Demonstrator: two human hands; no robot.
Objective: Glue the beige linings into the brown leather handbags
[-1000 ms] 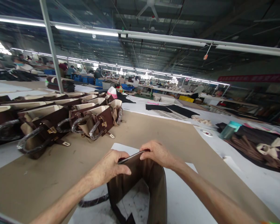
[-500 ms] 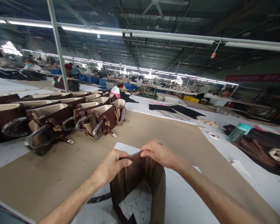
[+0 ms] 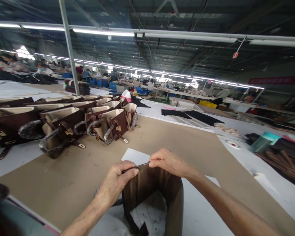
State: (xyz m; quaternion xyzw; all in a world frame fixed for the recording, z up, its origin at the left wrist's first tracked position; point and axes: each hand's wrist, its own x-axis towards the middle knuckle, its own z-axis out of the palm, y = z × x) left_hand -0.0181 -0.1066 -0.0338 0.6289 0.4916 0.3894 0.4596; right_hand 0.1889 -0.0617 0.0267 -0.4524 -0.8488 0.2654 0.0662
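A dark brown bag piece (image 3: 173, 200), open in the middle like a loop, stands at the lower centre. Its top edge is pinched by my left hand (image 3: 115, 178), thumb on the near side. Just to the right, my right hand (image 3: 168, 162) pinches the same edge between thumb and fingers. A short stretch of the edge shows between the two hands. White sheets (image 3: 135, 155) lie behind and beneath the piece. Part of a dark strap is visible beside my left wrist.
Several brown handbags (image 3: 64, 126) with wrapped handles stand in rows at the left. At the right are a roll of tape (image 3: 232, 144), a teal-lidded container (image 3: 264, 142) and brown material (image 3: 282, 164). Black pieces (image 3: 201, 118) lie farther back. People work in the distance.
The view has shifted, so the bags and the hands appear farther right. Both hands still pinch the top edge, and my left hand's grip looks slightly turned.
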